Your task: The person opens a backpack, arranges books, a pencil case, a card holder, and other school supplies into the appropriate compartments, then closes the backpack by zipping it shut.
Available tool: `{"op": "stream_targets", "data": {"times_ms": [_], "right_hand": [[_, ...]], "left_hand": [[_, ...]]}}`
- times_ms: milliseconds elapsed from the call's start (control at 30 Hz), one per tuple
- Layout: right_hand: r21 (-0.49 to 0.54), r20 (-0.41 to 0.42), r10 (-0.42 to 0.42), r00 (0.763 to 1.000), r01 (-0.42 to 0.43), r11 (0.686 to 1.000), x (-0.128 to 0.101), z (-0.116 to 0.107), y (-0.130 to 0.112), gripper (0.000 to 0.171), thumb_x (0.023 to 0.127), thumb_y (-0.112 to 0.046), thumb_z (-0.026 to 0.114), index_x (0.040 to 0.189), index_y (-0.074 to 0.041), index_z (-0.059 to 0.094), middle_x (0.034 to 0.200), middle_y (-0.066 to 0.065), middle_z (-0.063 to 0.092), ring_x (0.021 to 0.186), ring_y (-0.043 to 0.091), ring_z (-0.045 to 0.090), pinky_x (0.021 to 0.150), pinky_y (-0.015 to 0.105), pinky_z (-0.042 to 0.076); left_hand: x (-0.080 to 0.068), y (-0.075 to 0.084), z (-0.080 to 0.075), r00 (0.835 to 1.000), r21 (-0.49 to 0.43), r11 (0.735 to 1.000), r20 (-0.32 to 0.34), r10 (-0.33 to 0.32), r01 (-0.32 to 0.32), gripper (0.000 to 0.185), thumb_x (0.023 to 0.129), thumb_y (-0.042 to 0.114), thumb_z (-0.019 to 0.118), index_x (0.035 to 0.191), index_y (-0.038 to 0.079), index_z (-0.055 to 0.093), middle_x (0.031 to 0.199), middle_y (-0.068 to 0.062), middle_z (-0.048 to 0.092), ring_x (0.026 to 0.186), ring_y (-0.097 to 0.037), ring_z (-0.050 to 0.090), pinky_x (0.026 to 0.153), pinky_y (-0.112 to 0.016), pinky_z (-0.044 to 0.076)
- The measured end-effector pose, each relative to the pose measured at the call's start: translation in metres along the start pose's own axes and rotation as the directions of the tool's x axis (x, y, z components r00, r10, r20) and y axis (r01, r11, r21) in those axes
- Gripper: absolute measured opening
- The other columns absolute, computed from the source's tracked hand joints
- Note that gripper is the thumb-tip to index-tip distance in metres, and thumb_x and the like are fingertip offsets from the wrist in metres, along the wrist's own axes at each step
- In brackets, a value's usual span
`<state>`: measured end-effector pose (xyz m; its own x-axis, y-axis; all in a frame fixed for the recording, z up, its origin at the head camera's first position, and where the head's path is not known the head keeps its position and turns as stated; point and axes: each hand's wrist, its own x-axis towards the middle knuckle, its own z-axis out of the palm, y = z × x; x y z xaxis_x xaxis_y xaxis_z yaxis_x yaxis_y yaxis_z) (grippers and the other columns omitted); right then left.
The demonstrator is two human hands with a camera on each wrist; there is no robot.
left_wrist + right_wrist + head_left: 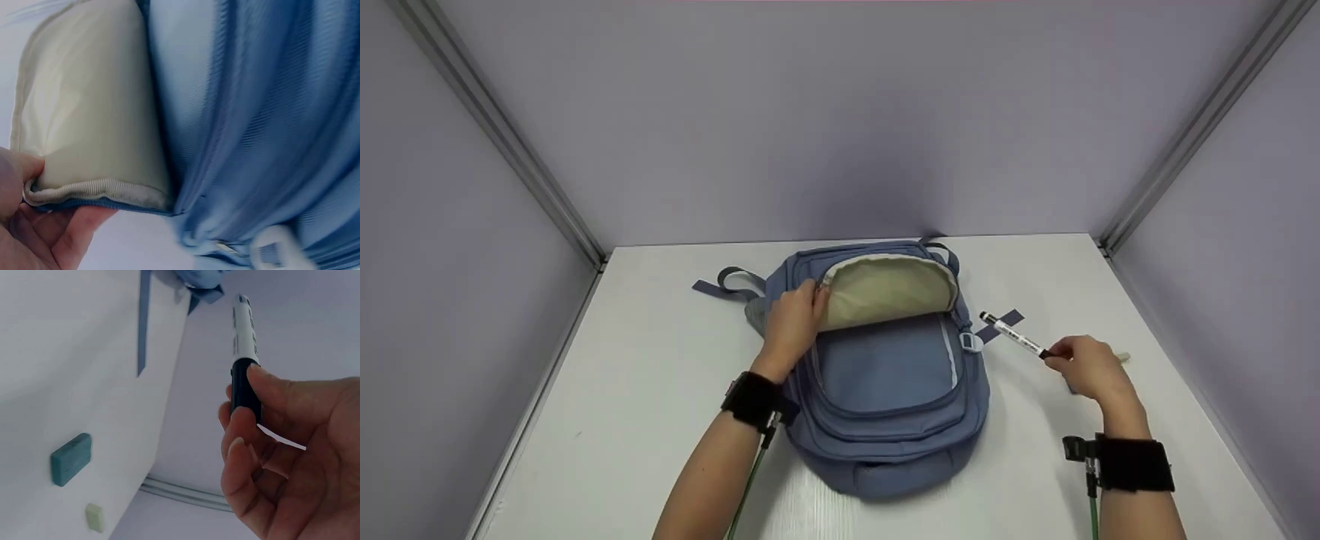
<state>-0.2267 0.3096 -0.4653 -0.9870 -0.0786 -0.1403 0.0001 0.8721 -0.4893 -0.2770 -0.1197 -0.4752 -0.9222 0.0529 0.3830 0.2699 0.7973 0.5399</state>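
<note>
Head view, backpack [885, 390]: blue, flat on the white counter [660, 390], front flap [889, 289] folded back, cream lining up.
Head view, left hand [793, 324]: at the backpack's left edge, grip closed on the flap's rim.
Head view, right hand [1091, 367]: right of the backpack, well clear of it; grip pinching the black end of a marker [1014, 336], whose tip points back toward the backpack.
Head view, strap [727, 283]: trails out from the backpack's upper left.
Left wrist view: thumb and fingers [79, 228] clamp the flap's zipper edge; cream lining [84, 112] beside blue fabric.
Right wrist view: fingers curled round the marker's dark cap; white barrel points at the backpack's corner. A teal eraser [70, 458] and a small pale block [94, 517] lie on the counter, away from the backpack.
</note>
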Motion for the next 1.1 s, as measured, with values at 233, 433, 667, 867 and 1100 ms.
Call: {"op": "stream_targets", "data": {"times_ms": [233,433,667,867,1100], "right_hand": [[0.055,0.033,-0.128,0.991,0.126,0.991,-0.004,0.0,-0.032,0.017,0.093,-0.008,0.065,0.104,0.005,0.069,0.094,0.014,0.067,0.075,0.021,0.062,0.062,0.036,0.048],[0.066,0.045,-0.179,0.983,0.176,0.982,0.004,0.015,-0.053,0.014,0.092,-0.006,0.066,0.1,0.004,0.07,0.091,0.011,0.068,0.072,0.02,0.063,0.061,0.036,0.048],[0.03,-0.01,-0.189,0.982,0.189,0.982,0.016,0.041,-0.082,0.012,0.09,-0.005,0.068,0.097,0.005,0.072,0.087,0.013,0.069,0.076,0.025,0.064,0.066,0.043,0.05],[0.034,-0.134,-0.182,0.974,0.188,0.982,0.028,0.06,-0.102,0.01,0.086,-0.002,0.07,0.091,0.007,0.072,0.082,0.015,0.068,0.073,0.027,0.064,0.066,0.044,0.052],[0.002,-0.31,-0.206,0.928,0.218,0.976,0.038,0.076,-0.117,0.008,0.08,-0.002,0.075,0.081,0.005,0.071,0.078,0.015,0.063,0.074,0.031,0.061,0.066,0.045,0.051]], "left_hand": [[0.015,0.011,-0.006,0.999,0.077,0.997,-0.035,-0.014,0.016,0.031,0.102,0.03,0.053,0.083,0.006,0.055,0.072,-0.016,0.064,0.065,-0.037,0.066,0.053,-0.051,0.048],[0.024,0.011,-0.006,0.997,0.082,0.994,-0.044,-0.065,0.069,0.032,0.102,0.031,0.054,0.081,0.006,0.056,0.078,-0.018,0.067,0.07,-0.041,0.067,0.057,-0.054,0.049],[0.029,0.01,-0.007,0.995,0.084,0.993,-0.062,-0.082,0.087,0.035,0.102,0.031,0.054,0.079,0.005,0.055,0.078,-0.02,0.067,0.071,-0.043,0.066,0.059,-0.055,0.049],[0.029,0.012,-0.008,0.994,0.081,0.994,-0.077,-0.073,0.079,0.033,0.101,0.03,0.055,0.079,0.005,0.055,0.077,-0.02,0.066,0.071,-0.043,0.066,0.059,-0.055,0.049],[0.029,0.01,-0.009,0.996,0.089,0.993,-0.061,-0.068,0.073,0.034,0.102,0.032,0.053,0.079,0.008,0.054,0.072,-0.013,0.064,0.069,-0.039,0.066,0.057,-0.052,0.05]]}}
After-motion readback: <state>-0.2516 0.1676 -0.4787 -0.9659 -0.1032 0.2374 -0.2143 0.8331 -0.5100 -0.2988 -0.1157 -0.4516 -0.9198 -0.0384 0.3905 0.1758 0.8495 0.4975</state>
